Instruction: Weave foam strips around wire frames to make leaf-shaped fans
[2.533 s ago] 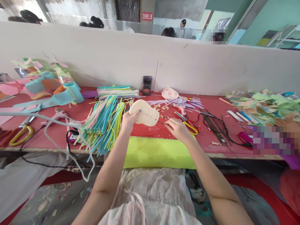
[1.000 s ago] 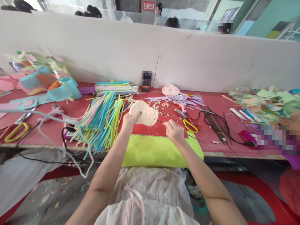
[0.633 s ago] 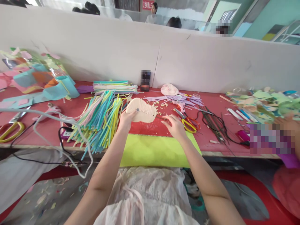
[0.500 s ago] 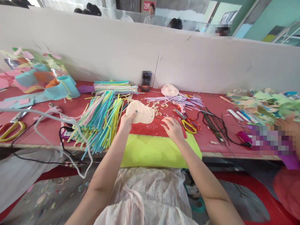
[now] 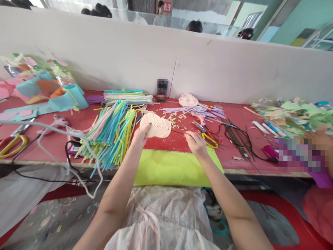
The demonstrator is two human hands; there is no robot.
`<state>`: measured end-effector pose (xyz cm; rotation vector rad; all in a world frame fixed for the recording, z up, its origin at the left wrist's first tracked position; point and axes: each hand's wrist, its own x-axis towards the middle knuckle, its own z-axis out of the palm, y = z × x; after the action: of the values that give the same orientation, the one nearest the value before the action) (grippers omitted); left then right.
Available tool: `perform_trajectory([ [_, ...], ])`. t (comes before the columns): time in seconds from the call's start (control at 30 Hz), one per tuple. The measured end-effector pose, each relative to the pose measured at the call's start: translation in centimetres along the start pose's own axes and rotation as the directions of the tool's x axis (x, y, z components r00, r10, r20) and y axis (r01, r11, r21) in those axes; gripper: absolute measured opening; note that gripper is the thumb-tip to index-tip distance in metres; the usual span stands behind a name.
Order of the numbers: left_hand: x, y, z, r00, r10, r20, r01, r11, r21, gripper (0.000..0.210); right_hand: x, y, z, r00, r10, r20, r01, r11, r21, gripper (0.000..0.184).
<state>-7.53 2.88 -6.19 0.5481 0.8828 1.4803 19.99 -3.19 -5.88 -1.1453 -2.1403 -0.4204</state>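
My left hand (image 5: 142, 135) is closed on the left end of a cream, ribbed, leaf-shaped piece (image 5: 159, 125), with the thumb lying on its face. From the piece's right end a thin dark wire (image 5: 178, 132) sticks out. My right hand (image 5: 197, 144) pinches the wire's free end between thumb and fingers. Both hands are above a red mat (image 5: 169, 145), which lies on a lime-green sheet (image 5: 174, 168) at the table's near edge. Small cream scraps (image 5: 178, 121) are scattered just behind the piece. Whether the wire runs inside the piece is hidden.
Left of my hands lies a heap of coloured fuzzy strips (image 5: 111, 133). To the right are scissors (image 5: 210, 137), dark wires (image 5: 238, 140) and a black cord. A pink coil (image 5: 188, 100) and lilac strips (image 5: 210, 113) lie behind. A co-worker's hand (image 5: 316, 142) is at far right.
My right hand has gone from loosely spread fingers to a pinch on the wire. The cream piece has turned slightly in my left hand, showing more of its ribs.
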Motion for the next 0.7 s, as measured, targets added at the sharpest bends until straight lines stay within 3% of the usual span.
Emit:
perform_trajectory([
  [0.27, -0.1, 0.4, 0.0, 0.994, -0.090, -0.060, 0.092, 0.995, 0.024, 0.033, 0.2, 1.1, 0.0, 0.998, -0.007, -0.056, 0.005, 0.999, -0.037, 0.018],
  [0.37, -0.7, 1.3, 0.0, 0.993, -0.107, 0.056, 0.105, 0.994, 0.041, 0.045, 0.7, 1.1, -0.1, 0.994, 0.083, -0.075, -0.082, 0.996, 0.018, 0.016],
  [0.47, -1.3, 2.2, -0.1, 0.992, 0.012, 0.126, -0.027, 0.993, 0.113, 0.053, 1.3, 1.0, -0.4, 0.968, 0.241, -0.076, -0.220, 0.952, 0.213, 0.018],
  [0.6, -2.3, 3.6, 0.0, 0.944, 0.253, 0.210, -0.287, 0.946, 0.149, 0.047, 1.9, 1.5, -1.1, 0.919, 0.377, 0.113, -0.388, 0.820, 0.420, 0.023],
  [0.7, -3.0, 4.6, 0.5, 0.932, 0.184, 0.311, -0.241, 0.958, 0.154, 0.056, 2.1, 1.8, -1.7, 0.861, 0.423, 0.282, -0.508, 0.727, 0.461, 0.027],
])
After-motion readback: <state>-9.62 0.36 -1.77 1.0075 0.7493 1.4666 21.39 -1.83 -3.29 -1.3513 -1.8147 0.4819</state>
